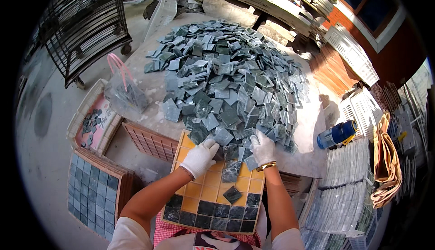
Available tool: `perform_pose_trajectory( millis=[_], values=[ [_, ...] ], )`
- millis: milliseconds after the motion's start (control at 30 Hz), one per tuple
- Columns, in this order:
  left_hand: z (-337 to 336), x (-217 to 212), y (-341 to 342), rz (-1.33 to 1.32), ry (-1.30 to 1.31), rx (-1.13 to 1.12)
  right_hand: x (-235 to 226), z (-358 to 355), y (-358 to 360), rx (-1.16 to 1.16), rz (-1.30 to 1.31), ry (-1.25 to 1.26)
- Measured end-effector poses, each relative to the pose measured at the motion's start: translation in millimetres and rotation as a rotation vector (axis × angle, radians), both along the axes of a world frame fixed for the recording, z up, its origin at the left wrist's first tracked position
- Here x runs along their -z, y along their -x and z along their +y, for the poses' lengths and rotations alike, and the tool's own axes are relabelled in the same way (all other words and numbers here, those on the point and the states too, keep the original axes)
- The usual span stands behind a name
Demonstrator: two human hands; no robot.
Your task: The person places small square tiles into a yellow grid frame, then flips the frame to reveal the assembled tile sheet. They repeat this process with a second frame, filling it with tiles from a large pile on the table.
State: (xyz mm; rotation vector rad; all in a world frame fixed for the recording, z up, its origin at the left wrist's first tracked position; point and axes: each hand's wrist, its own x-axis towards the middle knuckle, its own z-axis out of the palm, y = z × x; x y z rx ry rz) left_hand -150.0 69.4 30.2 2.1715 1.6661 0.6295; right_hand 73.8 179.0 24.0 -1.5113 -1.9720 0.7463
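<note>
Nearby, blue bottle (336, 134) flanks tile heap (226, 73).

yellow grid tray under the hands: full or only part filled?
Part filled. The yellow plastic grid tray has dark green square tiles seated in its two nearest rows; most cells above show bare yellow, with a few loose tiles lying askew.

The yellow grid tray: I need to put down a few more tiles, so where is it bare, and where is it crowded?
The yellow grid tray is bare in its middle rows, between the filled dark bottom rows and the hands. One loose tile lies there. The top edge is crowded: both gloved hands, left and right, meet the tile heap spilling over it.
</note>
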Motion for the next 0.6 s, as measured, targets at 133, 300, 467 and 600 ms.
perform_pose_trajectory(
  millis=[133,300,467,600],
  values=[
    [-31,-1,21,-0.158,0.044,-0.103,-30,-22,-2,0.052,0.588,0.529],
    [-66,5,49,-0.263,0.041,-0.118,-38,-63,14,-0.062,0.597,0.710],
    [-86,-2,59,-0.291,0.068,-0.133,-31,-136,36,-0.487,0.114,0.489],
    [-102,-9,60,-0.282,0.109,-0.134,-22,-169,51,-0.573,0.048,0.506]
  ],
)
